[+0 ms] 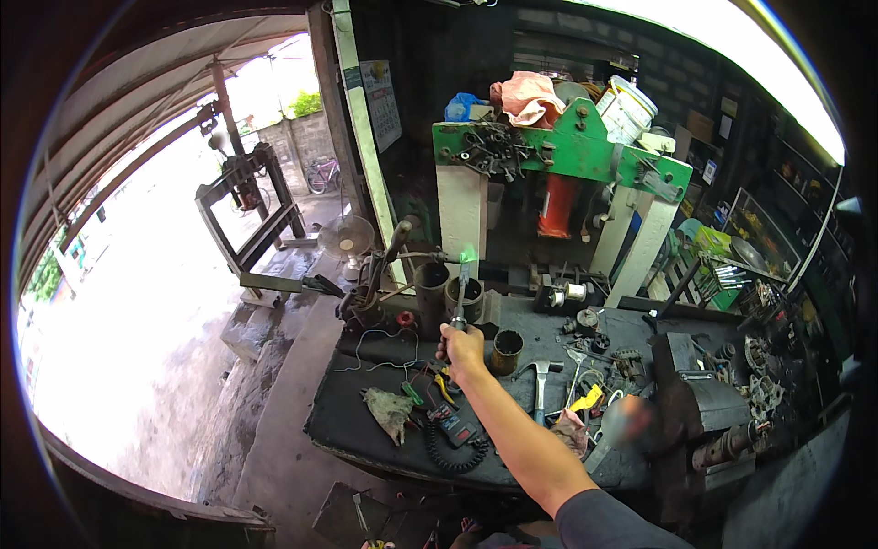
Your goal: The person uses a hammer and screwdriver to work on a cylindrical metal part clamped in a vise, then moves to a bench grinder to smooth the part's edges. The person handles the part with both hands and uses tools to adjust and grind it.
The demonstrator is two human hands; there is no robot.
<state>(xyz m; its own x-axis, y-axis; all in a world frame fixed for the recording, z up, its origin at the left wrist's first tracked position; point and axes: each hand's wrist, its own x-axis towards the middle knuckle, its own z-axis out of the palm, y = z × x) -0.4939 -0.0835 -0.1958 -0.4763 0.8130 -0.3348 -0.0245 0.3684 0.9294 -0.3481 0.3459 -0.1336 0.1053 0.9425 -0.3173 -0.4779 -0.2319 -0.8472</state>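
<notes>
My right hand (460,348) is closed round the handle of a long silver metal tool (464,279), held upright in front of a dark metal cylinder (472,306). I cannot tell whether the tool touches it. A green glint sits by the tool's tip. A taller cylinder (430,306) stands to the left and a shorter tin (507,359) to the right. Below my forearm lie a claw hammer (540,393), yellow-handled pliers (444,389), a rag (389,414) and a device with a coiled cord (454,423). My left hand is not in view.
The dark workbench (334,416) holds several greasy parts, with a bulky vise-like block (686,403) at right. Behind it stands a green and white press frame (576,146). A fan (346,240) and a second metal frame (251,220) are at left, beside a bright open yard.
</notes>
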